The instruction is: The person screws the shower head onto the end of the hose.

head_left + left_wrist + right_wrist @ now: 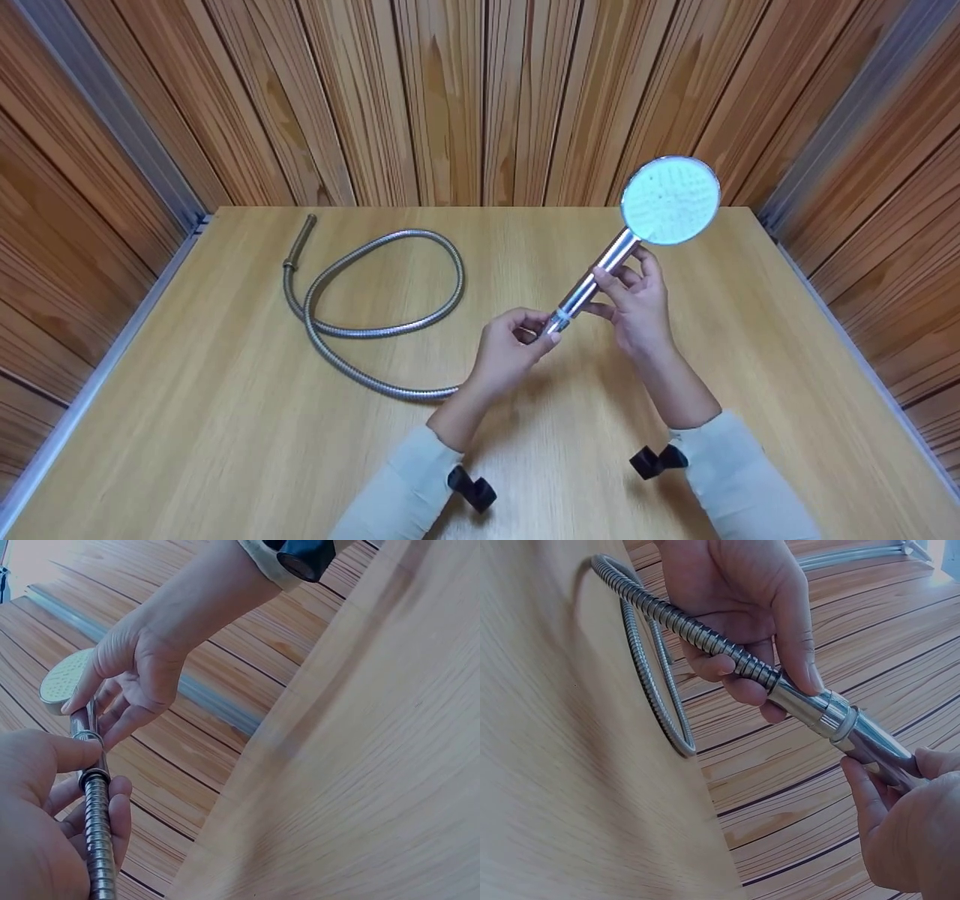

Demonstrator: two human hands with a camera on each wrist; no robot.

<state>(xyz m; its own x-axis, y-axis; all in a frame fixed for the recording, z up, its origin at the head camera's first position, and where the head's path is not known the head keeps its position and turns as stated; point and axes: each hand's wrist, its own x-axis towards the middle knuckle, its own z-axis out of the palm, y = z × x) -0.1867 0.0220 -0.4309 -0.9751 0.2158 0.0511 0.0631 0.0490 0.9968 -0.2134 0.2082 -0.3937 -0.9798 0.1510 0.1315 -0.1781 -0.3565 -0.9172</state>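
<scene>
My right hand (645, 311) grips the chrome handle of a shower head (671, 201), whose round pale spray face tilts up at the upper right. At the handle's lower end, my left hand (510, 349) pinches the metal end fitting (810, 705) of a ribbed shower hose (705, 637) between thumb and fingers. In the right wrist view the fitting lines up with the handle, and a pale ring (845, 724) shows where they meet. From the left hand the hose (382, 328) runs down to the table and loops there.
The hose's far end (300, 240), with a small collar on it, lies near the back left of the wooden table (225, 420). Wood-plank walls (450, 105) stand behind the table and at both sides. Black wrist cameras (474, 491) sit by the sleeve cuffs.
</scene>
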